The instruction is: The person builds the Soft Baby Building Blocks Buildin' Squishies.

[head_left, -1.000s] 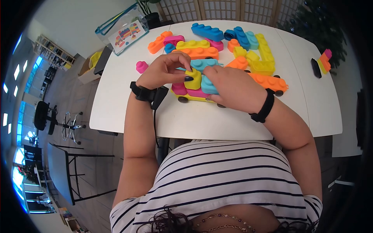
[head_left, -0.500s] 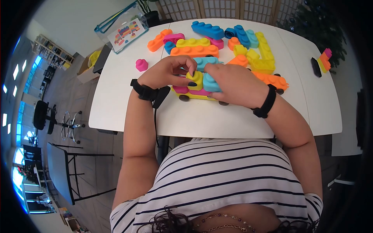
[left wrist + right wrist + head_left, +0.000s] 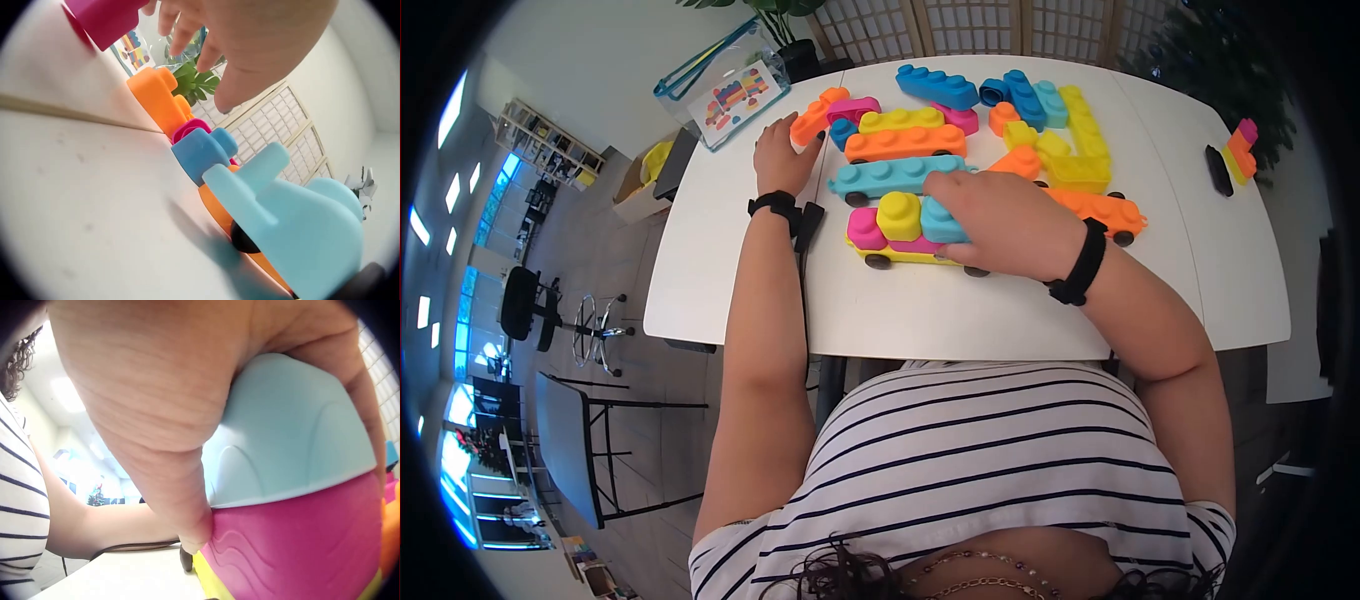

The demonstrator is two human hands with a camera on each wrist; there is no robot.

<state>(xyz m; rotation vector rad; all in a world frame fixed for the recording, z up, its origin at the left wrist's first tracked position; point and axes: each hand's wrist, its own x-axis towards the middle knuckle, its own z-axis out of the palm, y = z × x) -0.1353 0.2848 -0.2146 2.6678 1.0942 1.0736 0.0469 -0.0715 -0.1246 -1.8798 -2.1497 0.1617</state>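
Observation:
My left hand reaches over the table's left side, fingers extended and spread. In the left wrist view its fingertips are right at a magenta block, which the hand hides in the head view. My right hand grips a light blue block from above, thumb on the near side, fingers on the far side. That block sits on a magenta block over a yellow wheeled base. Beside it on the same vehicle are a yellow block and a small pink block.
Behind the vehicle stand a light blue wheeled base and an orange wheeled one with a yellow block row. An orange wheeled piece lies at right. Blue blocks, a yellow frame and a clear bag are farther back.
My left hand has let go of the yellow block, leaving it on the vehicle, and has moved left and away from me. The right hand keeps its grip on the light blue block.

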